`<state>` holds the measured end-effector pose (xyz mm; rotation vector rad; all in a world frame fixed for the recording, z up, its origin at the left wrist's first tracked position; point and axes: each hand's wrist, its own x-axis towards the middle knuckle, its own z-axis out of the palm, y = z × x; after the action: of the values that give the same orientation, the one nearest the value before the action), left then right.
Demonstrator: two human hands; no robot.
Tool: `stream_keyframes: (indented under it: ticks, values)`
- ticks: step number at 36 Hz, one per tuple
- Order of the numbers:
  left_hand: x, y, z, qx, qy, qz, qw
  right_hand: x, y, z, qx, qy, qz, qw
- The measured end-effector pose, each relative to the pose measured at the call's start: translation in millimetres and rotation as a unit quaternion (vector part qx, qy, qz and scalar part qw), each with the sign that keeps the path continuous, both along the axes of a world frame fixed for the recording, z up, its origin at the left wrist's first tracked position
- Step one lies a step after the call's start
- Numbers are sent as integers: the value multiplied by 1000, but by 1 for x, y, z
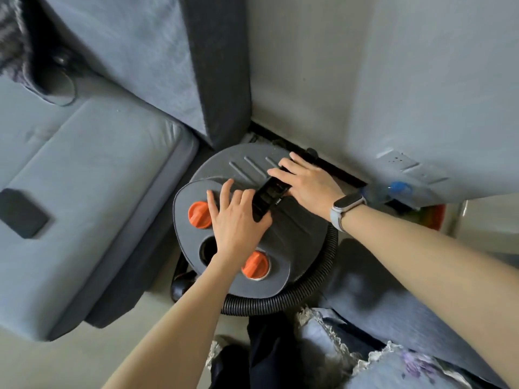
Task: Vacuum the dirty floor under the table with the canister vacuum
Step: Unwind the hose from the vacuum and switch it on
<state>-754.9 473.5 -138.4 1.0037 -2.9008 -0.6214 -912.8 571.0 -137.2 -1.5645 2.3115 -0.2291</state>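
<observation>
— Where's the vacuum (252, 220)?

— On the floor in the corner, between the grey sofa (84, 178) and the wall (365, 80). Its grey lid faces up, with two orange knobs, one (200, 215) near the sofa side and one (255, 265) nearer the person. The black ribbed hose (309, 287) curls round its near side.

— And the hands?

— Both arms reach down and forward over the lid. The left hand (237, 223) lies palm down between the knobs, fingers spread and fairly straight, with its thumb side against the near end of the black handle (271, 196). The right hand (304, 181), a watch (346, 207) on its wrist, lies flat over the far end of the handle, fingers stretched toward the lid's ridges.

— Is either one gripping it?

— Neither looks closed round the handle; the fingers rest on it and on the lid, loosely extended.

— Anything else?

— A dark phone (22, 213) lies on the sofa seat, and a bottle with a blue cap (398, 188) sits by the wall.
</observation>
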Motion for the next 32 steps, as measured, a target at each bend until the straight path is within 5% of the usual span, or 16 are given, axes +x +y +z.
stream_keyframes:
  ticks: [17, 24, 32]
  values:
    - [163, -23, 2, -25, -4, -99, 995, 182, 16, -10, -53, 59, -65, 995]
    - [230, -25, 2, -45, -6, -77, 996, 237, 6, 4, -114, 116, 14, 987]
    - [295, -24, 6, -47, -23, -60, 997, 291, 6, 8, -49, 44, 61, 996]
